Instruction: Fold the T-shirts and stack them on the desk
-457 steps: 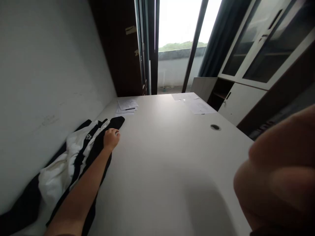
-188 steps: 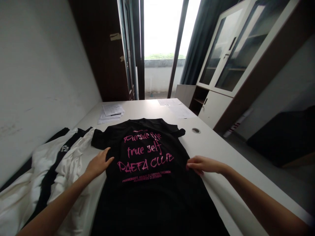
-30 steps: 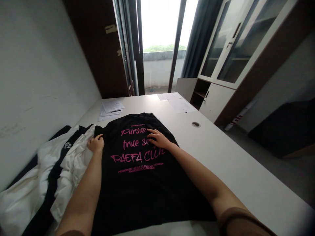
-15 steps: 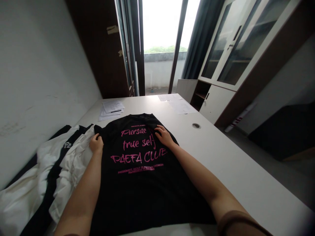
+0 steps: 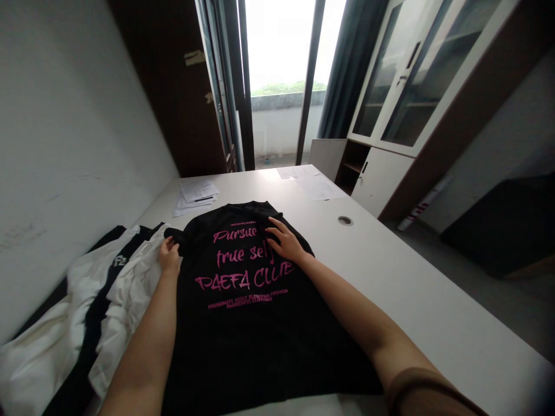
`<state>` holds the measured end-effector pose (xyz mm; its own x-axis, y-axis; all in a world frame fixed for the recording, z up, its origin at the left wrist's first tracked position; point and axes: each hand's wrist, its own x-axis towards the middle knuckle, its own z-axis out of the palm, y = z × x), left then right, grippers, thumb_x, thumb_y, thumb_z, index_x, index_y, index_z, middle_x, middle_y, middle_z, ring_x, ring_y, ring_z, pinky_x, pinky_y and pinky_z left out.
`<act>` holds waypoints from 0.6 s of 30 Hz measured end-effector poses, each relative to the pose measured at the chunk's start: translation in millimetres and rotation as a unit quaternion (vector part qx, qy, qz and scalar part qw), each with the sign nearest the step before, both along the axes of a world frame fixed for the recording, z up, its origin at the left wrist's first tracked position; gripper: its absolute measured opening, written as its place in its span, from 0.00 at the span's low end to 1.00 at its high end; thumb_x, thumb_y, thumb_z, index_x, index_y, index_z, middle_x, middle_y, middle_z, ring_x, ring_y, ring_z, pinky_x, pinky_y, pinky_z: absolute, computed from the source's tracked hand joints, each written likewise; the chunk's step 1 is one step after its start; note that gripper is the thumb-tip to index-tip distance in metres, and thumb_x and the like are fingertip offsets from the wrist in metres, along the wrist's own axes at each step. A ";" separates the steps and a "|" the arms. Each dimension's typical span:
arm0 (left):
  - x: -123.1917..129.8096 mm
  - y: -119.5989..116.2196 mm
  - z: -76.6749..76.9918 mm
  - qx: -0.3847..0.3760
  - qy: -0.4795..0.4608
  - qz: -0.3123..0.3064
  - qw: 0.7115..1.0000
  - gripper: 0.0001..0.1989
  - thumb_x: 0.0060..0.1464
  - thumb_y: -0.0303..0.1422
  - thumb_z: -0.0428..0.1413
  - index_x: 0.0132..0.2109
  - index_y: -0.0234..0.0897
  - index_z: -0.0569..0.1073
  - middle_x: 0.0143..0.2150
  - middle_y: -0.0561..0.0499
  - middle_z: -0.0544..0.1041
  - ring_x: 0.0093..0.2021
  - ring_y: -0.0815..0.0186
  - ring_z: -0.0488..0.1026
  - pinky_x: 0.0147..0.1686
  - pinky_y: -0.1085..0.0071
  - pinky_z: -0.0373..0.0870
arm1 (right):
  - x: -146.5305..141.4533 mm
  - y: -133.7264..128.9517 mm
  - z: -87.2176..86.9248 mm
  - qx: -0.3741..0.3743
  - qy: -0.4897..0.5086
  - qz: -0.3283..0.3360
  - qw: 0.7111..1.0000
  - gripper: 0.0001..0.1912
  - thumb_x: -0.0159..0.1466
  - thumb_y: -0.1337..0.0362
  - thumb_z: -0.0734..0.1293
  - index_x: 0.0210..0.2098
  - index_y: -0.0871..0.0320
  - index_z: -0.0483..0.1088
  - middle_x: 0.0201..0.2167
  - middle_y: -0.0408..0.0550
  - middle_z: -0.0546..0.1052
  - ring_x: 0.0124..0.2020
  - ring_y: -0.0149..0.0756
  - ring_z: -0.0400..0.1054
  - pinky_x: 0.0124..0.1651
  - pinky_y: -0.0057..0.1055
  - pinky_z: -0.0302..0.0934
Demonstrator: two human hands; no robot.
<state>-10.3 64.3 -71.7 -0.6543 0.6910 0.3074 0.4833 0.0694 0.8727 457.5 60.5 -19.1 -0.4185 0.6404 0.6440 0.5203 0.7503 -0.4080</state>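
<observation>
Probably light and limp, the shirt (image 5: 260, 346) suits an edge hold. The left hand (image 5: 169, 254) pinches a sleeve (image 5: 174, 233); the grip of the right hand (image 5: 287, 241) is unclear.

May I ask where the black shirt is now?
In the head view's lower middle, the black shirt lies on the table, right of the white clothes, beneath the right hand.

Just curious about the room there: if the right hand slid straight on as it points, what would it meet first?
The right hand would likely first meet the pink lettering on the black T-shirt beneath it. Farther on, the stack of papers may lie roughly in line; depth is unclear.
</observation>
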 end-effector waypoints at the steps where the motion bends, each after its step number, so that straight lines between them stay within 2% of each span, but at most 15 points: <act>1: 1.8 -0.6 -0.6 -0.011 0.020 0.005 1.000 0.29 0.56 0.33 0.55 0.64 0.32 0.68 0.51 0.40 0.78 0.50 0.55 0.77 0.53 0.60 0.73 | -2.7 -1.8 0.2 -0.001 -0.030 0.026 0.999 0.20 0.69 0.62 0.66 0.60 0.50 0.70 0.73 0.48 0.57 0.71 0.47 0.55 0.71 0.49 0.56; 4: 9.3 -3.2 1.2 -0.039 0.120 -0.015 0.992 0.30 0.58 0.37 0.58 0.66 0.36 0.68 0.59 0.39 0.75 0.57 0.51 0.74 0.60 0.57 0.68 | -11.6 -4.8 -2.9 -0.007 -0.132 0.097 0.986 0.21 0.68 0.61 0.67 0.60 0.49 0.70 0.71 0.46 0.61 0.68 0.47 0.60 0.69 0.48 0.59; 6: 13.9 -3.8 4.5 -0.060 0.172 -0.039 0.982 0.32 0.58 0.37 0.59 0.68 0.37 0.66 0.64 0.38 0.72 0.61 0.49 0.71 0.63 0.56 0.66 | -15.9 -5.6 -5.4 -0.008 -0.179 0.111 0.978 0.21 0.68 0.59 0.68 0.60 0.48 0.71 0.71 0.46 0.62 0.66 0.47 0.62 0.68 0.48 0.60; 10: 17.4 -1.1 11.4 -0.112 0.189 -0.034 0.975 0.30 0.60 0.36 0.58 0.67 0.35 0.67 0.61 0.37 0.74 0.60 0.47 0.72 0.60 0.54 0.66 | -15.1 -5.5 -6.1 -0.001 -0.175 0.045 0.984 0.21 0.71 0.58 0.65 0.62 0.49 0.69 0.71 0.48 0.60 0.66 0.47 0.63 0.66 0.46 0.62; 13: 16.6 0.5 15.2 -0.132 0.167 -0.001 0.977 0.21 0.64 0.36 0.51 0.61 0.35 0.72 0.58 0.37 0.77 0.58 0.47 0.73 0.59 0.53 0.67 | -8.6 -1.4 -8.3 -0.019 -0.162 -0.017 0.987 0.18 0.72 0.60 0.65 0.60 0.52 0.71 0.64 0.51 0.69 0.59 0.44 0.69 0.61 0.42 0.65; 16: 14.4 -1.1 19.1 -0.113 0.111 0.035 0.987 0.18 0.65 0.34 0.48 0.57 0.36 0.74 0.55 0.38 0.78 0.58 0.48 0.72 0.59 0.54 0.66 | -2.4 6.3 -15.7 -0.054 -0.148 -0.059 0.986 0.17 0.70 0.61 0.66 0.57 0.52 0.72 0.55 0.52 0.74 0.54 0.43 0.71 0.57 0.39 0.67; 18: 12.3 -4.0 22.5 -0.080 0.073 0.038 0.993 0.17 0.64 0.33 0.47 0.55 0.36 0.74 0.54 0.39 0.78 0.58 0.49 0.72 0.60 0.55 0.65 | 0.1 10.9 -21.4 -0.070 -0.129 -0.071 0.987 0.16 0.69 0.62 0.67 0.56 0.52 0.73 0.54 0.51 0.74 0.53 0.43 0.71 0.55 0.38 0.67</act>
<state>1.9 60.2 -49.1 -0.6620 0.6893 0.2942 0.5929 0.2414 0.7683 457.6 71.4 -40.5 -0.4560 0.7800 0.4286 0.7160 0.6075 -0.3439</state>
